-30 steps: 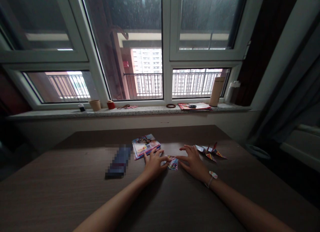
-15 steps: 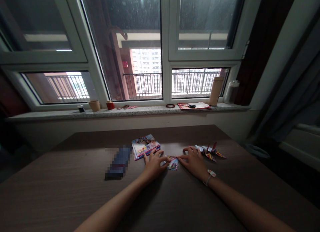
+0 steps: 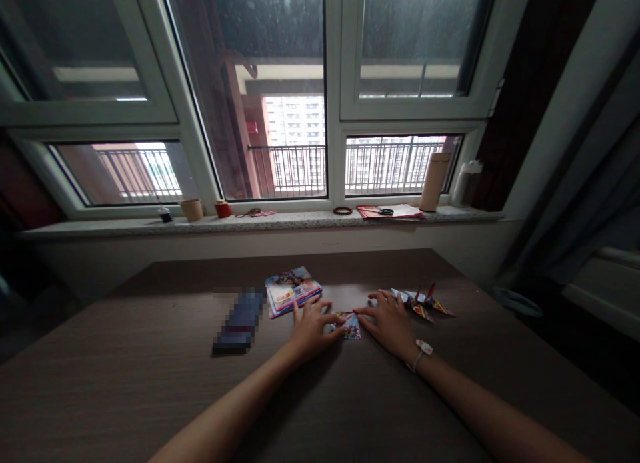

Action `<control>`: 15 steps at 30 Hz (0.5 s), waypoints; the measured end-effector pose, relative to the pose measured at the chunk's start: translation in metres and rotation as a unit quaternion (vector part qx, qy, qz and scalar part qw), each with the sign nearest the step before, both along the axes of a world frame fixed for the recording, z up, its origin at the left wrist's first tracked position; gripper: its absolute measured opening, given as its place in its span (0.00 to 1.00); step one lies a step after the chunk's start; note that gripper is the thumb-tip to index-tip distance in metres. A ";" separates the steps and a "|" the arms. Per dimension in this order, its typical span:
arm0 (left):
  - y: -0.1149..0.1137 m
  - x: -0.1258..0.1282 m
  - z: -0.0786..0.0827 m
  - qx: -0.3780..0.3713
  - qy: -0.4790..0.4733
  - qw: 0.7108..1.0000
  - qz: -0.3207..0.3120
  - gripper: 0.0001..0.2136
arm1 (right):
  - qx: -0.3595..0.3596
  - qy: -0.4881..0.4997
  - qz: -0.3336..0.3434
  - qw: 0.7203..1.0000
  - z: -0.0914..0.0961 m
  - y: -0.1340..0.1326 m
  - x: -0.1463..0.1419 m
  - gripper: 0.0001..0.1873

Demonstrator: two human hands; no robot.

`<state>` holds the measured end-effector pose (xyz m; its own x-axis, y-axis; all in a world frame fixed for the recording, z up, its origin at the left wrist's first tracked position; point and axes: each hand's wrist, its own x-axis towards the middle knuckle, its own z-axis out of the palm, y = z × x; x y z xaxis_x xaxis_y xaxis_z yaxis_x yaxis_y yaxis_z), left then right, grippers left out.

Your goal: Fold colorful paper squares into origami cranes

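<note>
A small folded piece of printed paper [image 3: 353, 326] lies on the table between my two hands. My left hand [image 3: 313, 330] holds its left side with thumb and forefinger, the other fingers spread. My right hand [image 3: 390, 322], with a bracelet at the wrist, has its thumb and forefinger together at the upper right corner of the paper; its remaining fingers reach forward. Just past the right fingertips stand folded paper cranes [image 3: 425, 304], partly hidden by the hand. Ahead of my left hand sits a stack of printed paper sheets [image 3: 293, 293].
A dark, pixelated flat object [image 3: 240, 323] lies left of the stack on the brown table [image 3: 125, 376]. Along the windowsill [image 3: 300, 221] are a paper cup [image 3: 191, 210], a red spool [image 3: 223, 208], scissors [image 3: 385, 212] on papers, a ring [image 3: 343, 211] and a tan bottle [image 3: 434, 183].
My left thumb has slid slightly right across the paper, and the forefinger has lifted a little. The right hand stays almost still. The whole view has shifted slightly.
</note>
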<state>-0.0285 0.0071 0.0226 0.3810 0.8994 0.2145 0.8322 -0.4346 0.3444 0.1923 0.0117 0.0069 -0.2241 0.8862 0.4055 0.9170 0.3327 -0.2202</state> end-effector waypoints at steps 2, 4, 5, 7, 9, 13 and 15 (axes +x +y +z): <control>-0.001 0.000 0.000 0.002 -0.002 1.000 -0.009 0.10 | -0.001 -0.002 0.001 1.000 0.000 0.000 0.000 0.14; -0.002 0.000 -0.001 0.008 -0.002 1.000 -0.012 0.11 | 0.000 -0.005 0.002 1.000 0.000 0.001 -0.001 0.14; -0.002 0.001 -0.001 0.012 -0.001 1.000 -0.010 0.11 | 0.001 -0.007 0.004 1.000 0.000 0.001 -0.001 0.14; -0.002 0.001 -0.002 0.018 0.001 1.000 -0.006 0.12 | 0.011 -0.008 0.013 1.000 0.001 0.001 0.000 0.16; -0.001 0.001 -0.003 0.017 0.003 1.000 -0.002 0.12 | 0.027 -0.004 0.034 0.999 0.002 0.000 0.000 0.18; 0.000 0.001 -0.003 0.016 0.005 1.000 0.005 0.12 | 0.033 -0.009 0.093 0.995 0.003 -0.002 0.000 0.14; 0.000 0.001 -0.003 0.019 0.009 1.000 0.007 0.11 | 0.019 -0.007 0.084 0.996 0.002 -0.001 0.000 0.12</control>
<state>-0.0270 0.0068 0.0199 0.3731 0.8959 0.2410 0.8442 -0.4356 0.3125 0.1922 0.0106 0.0090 -0.3735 0.8196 0.4344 0.8504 0.4897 -0.1927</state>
